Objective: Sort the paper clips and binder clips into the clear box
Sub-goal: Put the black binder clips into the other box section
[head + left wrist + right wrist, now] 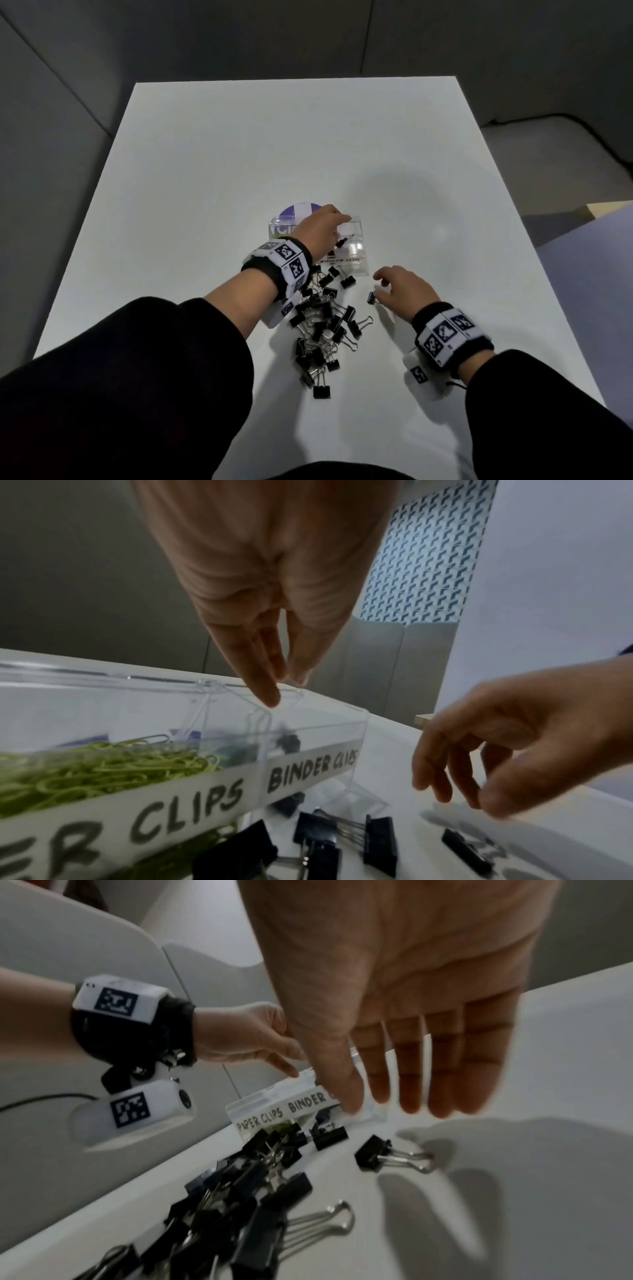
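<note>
The left hand hangs over the clear box, fingers straight and close together, pointing down and holding nothing; a black clip shows blurred just under the fingertips, inside the compartment. The strip along the box front reads "PAPER CLIPS" on one half and "BINDER CLIPS" on the other. Green paper clips fill the half away from the fingers, behind the first label. The right hand hovers low over the white table, fingers loose and spread, gripping nothing. A single binder clip lies just below its fingertips, touching none that can be seen. Between the two wrists and toward the person sprawls the pile of black binder clips, reaching to the box front. Both wristbands carry black-and-white square code markers.
</note>
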A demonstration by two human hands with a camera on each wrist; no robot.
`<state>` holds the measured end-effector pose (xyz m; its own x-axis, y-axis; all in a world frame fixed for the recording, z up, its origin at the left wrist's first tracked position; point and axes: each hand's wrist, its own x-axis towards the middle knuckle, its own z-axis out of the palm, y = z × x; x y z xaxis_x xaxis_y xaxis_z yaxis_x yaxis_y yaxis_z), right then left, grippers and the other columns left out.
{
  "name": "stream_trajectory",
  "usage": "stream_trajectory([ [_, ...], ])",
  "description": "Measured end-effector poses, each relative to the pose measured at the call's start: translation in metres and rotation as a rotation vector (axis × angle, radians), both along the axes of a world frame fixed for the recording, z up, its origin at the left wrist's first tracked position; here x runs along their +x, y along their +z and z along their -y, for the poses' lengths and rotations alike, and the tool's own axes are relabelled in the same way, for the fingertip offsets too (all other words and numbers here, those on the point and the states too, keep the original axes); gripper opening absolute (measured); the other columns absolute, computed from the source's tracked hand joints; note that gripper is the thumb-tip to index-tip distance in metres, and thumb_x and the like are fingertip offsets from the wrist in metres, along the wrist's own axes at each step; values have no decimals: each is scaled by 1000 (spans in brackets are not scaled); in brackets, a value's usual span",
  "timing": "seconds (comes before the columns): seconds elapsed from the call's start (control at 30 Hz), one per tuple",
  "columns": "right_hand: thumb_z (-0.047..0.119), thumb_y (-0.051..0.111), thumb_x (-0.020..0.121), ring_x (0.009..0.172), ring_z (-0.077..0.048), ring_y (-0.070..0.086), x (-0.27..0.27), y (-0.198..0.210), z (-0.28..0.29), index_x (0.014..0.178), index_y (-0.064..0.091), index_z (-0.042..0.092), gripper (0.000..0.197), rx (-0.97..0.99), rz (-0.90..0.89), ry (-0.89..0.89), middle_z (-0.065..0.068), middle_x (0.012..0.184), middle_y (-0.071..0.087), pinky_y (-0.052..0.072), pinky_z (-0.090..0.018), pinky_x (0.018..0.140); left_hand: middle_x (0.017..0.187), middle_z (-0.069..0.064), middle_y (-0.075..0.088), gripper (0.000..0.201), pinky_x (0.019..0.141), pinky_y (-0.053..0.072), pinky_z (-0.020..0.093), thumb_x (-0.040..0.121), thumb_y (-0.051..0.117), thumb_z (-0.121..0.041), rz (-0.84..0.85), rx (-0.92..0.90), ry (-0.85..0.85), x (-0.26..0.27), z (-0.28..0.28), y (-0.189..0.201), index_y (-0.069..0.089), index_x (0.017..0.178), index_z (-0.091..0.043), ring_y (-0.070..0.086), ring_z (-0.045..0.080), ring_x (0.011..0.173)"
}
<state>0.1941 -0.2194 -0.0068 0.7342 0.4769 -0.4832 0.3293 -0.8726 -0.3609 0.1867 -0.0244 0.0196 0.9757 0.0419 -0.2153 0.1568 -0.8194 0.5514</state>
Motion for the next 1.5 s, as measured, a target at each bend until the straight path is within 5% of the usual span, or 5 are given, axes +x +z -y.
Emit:
stream_trajectory([
  [0.3, 60, 63, 73, 127, -29, 34, -35, -11, -19, 145, 15, 22, 95, -135, -22, 102, -10, 142, 31, 43, -42, 98, 133, 5, 50, 39, 92, 48, 35, 94, 44, -20, 34, 326, -237, -83, -1, -24, 49, 132, -18, 48, 21, 120],
  [0.53, 40, 81, 64, 131, -32, 28, -50, -15, -43, 147, -2, 28, 118, -230, 2, 250, -9, 147, 18, 46, -45, 96, 155, 5, 15, 70, 103, 42, 40, 88, 54, -41, -237, 352, -175, -110, -10, -46, 21, 146, -23, 24, 26, 139],
  [0.77, 32, 84, 62, 121, -32, 40, -51, -12, -51, 144, 15, 29, 108, -176, -33, 223, -10, 136, 28, 49, -45, 91, 152, 6, 16, 84, 108, 38, 42, 76, 72, -36, -281, 198, -30, -117, -3, -48, 25, 145, -25, 25, 27, 136],
  [1.03, 23, 82, 56, 108, -32, 50, -50, -10, -52, 134, 29, 26, 94, -140, -60, 202, -10, 127, 34, 53, -46, 83, 132, 8, 29, 53, 100, 44, 37, 74, 74, -17, -199, 5, 145, -113, 6, -55, 49, 120, -20, 43, 26, 118],
  [1.5, 17, 53, 90, 96, -34, 59, -45, -15, -49, 127, 42, 20, 39, -86, -20, 269, -13, 124, 43, 47, -37, 80, 113, 5, 40, 21, 93, 44, 27, 82, 66, -9, -150, -70, 202, -115, 1, -59, 61, 102, -9, 53, 25, 102],
])
